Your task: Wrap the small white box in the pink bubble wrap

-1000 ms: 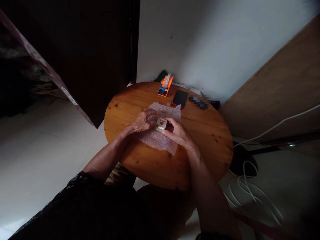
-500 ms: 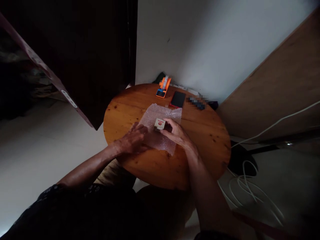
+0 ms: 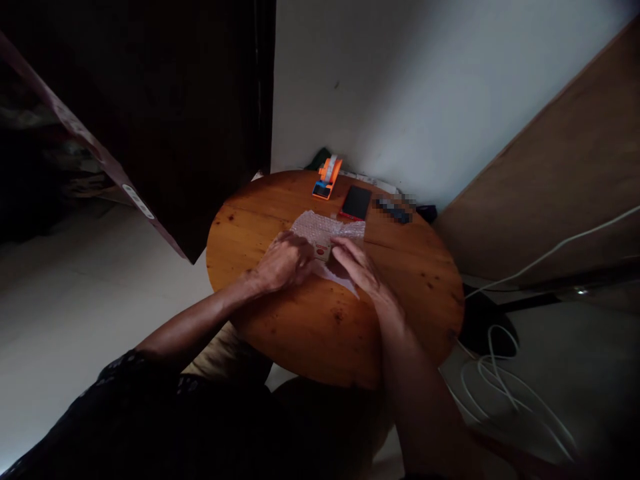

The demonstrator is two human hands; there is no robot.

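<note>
A small cream box (image 3: 321, 251) with red print lies on a sheet of bubble wrap (image 3: 320, 225) on the round wooden table. My left hand (image 3: 287, 259) is at the box's left side, its fingers closed on the near left part of the wrap, which is folded in against the box. Curled fingers partly hide what it pinches. On the opposite side, my right hand (image 3: 357, 265) holds the box by its right edge, fingers at the far corner. Part of the box is covered by the wrap and both hands.
Toward the back of the table (image 3: 340, 327) stand an orange tape dispenser (image 3: 327, 177), a dark phone-like device with a red edge (image 3: 356, 202) and a dark, blurred-out object (image 3: 393, 209). A wall rises behind. White cable (image 3: 493, 363) lies coiled on the floor at right.
My left hand has moved right and away from me, bringing the near left part of the bubble wrap up to the box. My right hand remains at the box with its fingers straighter.
</note>
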